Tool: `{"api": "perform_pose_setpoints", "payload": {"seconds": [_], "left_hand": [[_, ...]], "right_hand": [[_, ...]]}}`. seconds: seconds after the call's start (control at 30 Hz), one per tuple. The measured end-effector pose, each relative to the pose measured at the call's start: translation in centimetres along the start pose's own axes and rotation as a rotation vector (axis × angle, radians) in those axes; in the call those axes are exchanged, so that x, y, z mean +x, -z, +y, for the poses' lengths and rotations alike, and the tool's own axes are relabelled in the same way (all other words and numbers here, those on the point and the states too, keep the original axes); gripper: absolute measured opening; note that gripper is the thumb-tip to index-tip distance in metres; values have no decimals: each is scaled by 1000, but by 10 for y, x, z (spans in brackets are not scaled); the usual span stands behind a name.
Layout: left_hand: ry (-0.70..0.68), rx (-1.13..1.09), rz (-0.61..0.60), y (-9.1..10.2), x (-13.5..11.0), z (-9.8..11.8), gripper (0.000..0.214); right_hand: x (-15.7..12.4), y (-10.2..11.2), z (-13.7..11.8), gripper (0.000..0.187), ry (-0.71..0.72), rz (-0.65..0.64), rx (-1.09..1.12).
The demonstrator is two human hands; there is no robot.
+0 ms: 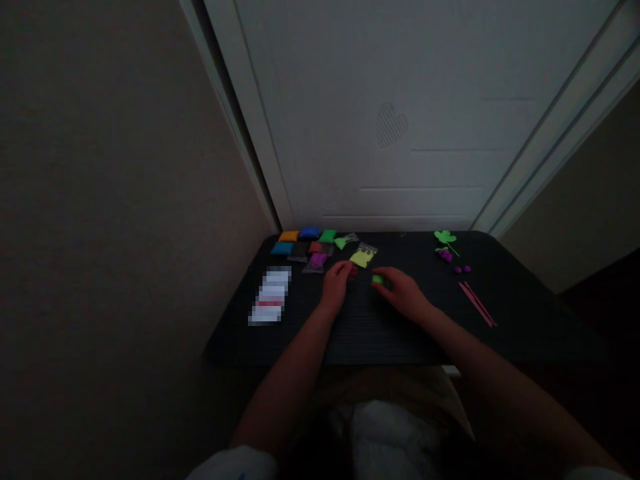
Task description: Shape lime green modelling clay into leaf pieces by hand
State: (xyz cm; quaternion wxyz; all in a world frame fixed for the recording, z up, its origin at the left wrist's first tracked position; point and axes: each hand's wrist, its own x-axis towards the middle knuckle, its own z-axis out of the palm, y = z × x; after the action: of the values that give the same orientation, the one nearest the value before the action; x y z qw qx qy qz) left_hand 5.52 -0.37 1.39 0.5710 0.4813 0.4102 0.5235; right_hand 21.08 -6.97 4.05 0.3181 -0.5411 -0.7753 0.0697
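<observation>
My right hand [401, 289] has its fingers and thumb closed around a small lump of bright green modelling clay [378, 279], just above or on the dark table. Opposite it, my left hand [337, 283] is closed, its fingertips low over the table. A reddish patch shows at those fingertips; whether it is a held piece or part of the fingers is too dim to tell. Just beyond the hands lies a clear bag with yellow-green clay [363, 255]. A bag of purple clay [317, 261] is close to the left hand's far side.
Several coloured clay packets, among them an orange one [289, 236] and a blue one [309, 232], lie at the back left of the table [400, 340]. A blurred white sheet [271, 295] is at left. At right are a green clover shape [445, 237], purple pieces [445, 255] and pink sticks [477, 304].
</observation>
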Motion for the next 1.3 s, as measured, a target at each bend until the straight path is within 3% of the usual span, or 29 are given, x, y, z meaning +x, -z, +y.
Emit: {"api": "perform_pose_setpoints", "payload": {"seconds": [0.2, 0.33, 0.53, 0.63, 0.8, 0.97, 1.13, 1.3], "left_hand": [[377, -704, -385, -25, -25, 29, 46], [408, -849, -358, -38, -43, 38, 37], [318, -747, -273, -64, -71, 45, 36], [234, -741, -368, -67, -84, 64, 49], [78, -630, -295, -65, -97, 93, 54], [-72, -497, -233, -75, -112, 99, 58], [-177, -327, -127, -77, -125, 106, 65], [-156, -388, -140, -77, -130, 109, 64]], "right_hand": [[1, 4, -47, 33, 178, 23, 127], [-11, 9, -61, 39, 195, 127, 104], [-4, 22, -67, 49, 135, 365, 237], [0, 19, -69, 58, 119, 399, 304], [-14, 19, -81, 70, 87, 456, 521], [-20, 30, -95, 70, 62, 558, 652], [-18, 27, -95, 73, 12, 602, 709], [-20, 27, -97, 68, -21, 530, 575]]}}
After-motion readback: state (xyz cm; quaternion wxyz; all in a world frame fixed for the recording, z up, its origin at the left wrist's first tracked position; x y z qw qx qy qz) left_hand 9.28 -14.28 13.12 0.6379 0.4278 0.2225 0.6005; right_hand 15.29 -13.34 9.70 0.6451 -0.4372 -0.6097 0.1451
